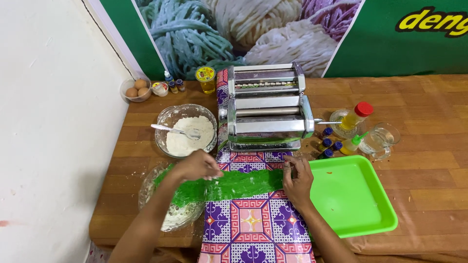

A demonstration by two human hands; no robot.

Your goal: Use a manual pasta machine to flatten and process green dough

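Note:
A long strip of green dough (243, 183) lies flat across a patterned purple and pink mat (253, 224), in front of a steel pasta machine (265, 107). My left hand (197, 166) rests on the strip's left part, fingers pressing on it, above a glass bowl (148, 187). My right hand (297, 178) pinches the strip's right end between its fingertips.
A bright green tray (356, 199) sits right of the mat. A glass bowl of flour (187, 131) with a spoon stands left of the machine. Behind are a bowl of eggs (135, 90), small bottles, a yellow cup, an oil bottle (356, 116) and a glass jug (380, 139).

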